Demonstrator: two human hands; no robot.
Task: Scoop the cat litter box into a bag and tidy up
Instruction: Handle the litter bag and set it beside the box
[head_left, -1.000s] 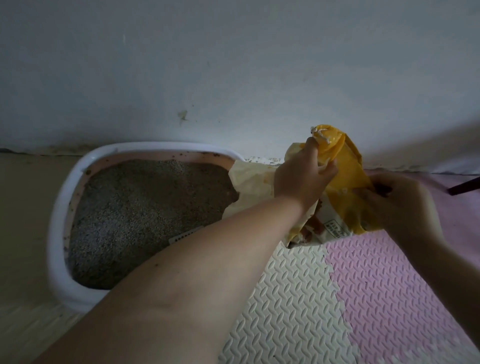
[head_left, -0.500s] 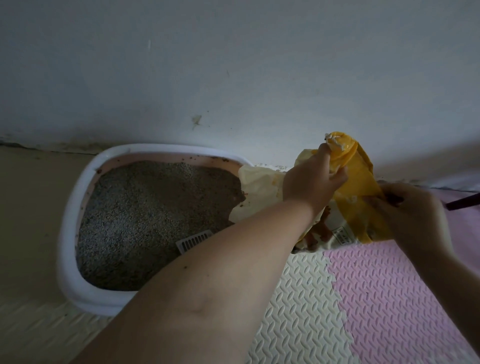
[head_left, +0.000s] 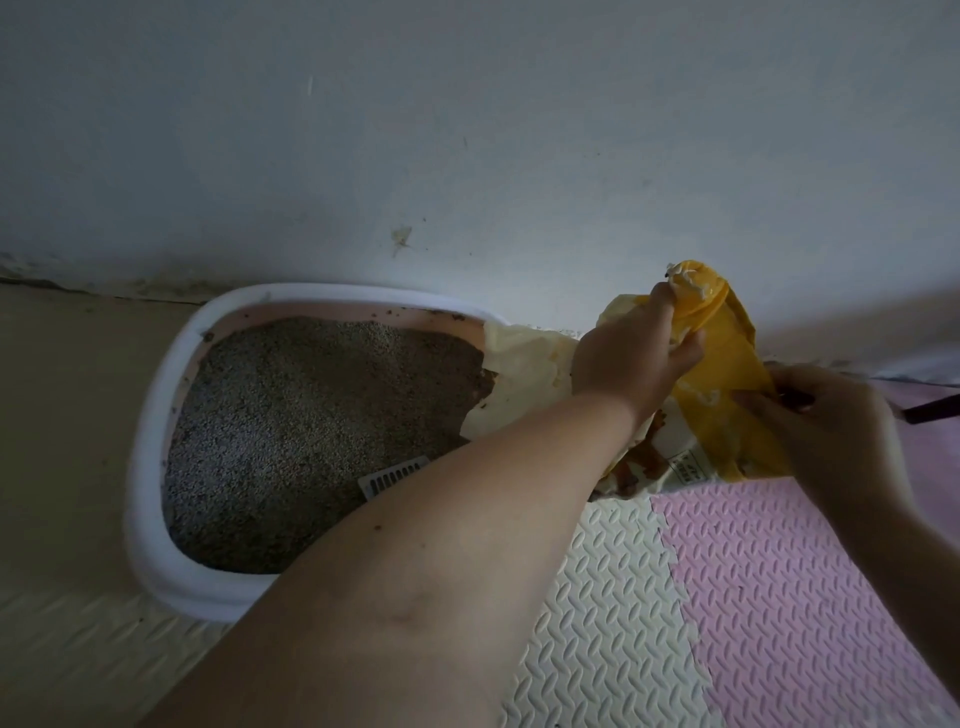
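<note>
From the head camera, a rounded plastic litter box with a white rim and pink inner wall (head_left: 148, 441) sits on the floor against a pale grey wall (head_left: 467, 130), filled with grey granular litter (head_left: 311, 426). A white slotted plastic scoop (head_left: 395, 475) lies on the litter at the box's near right side, partly hidden by the left forearm. Just to the right of the box, touching its right corner, stands a crumpled yellow and cream plastic bag (head_left: 727, 364) with printing low on its front. The left hand (head_left: 628, 364) reaches across the box and grips the bunched top of the bag, fingers curled round it. The right hand (head_left: 831, 421) pinches the bag's yellow side, further right of the box. A cream embossed foam mat (head_left: 613, 597) lies in front of the bag, joined to a pink embossed foam mat (head_left: 779, 571) on its right. A dark thin object (head_left: 932, 408) pokes in at the far right edge; what it is cannot be told.
</note>
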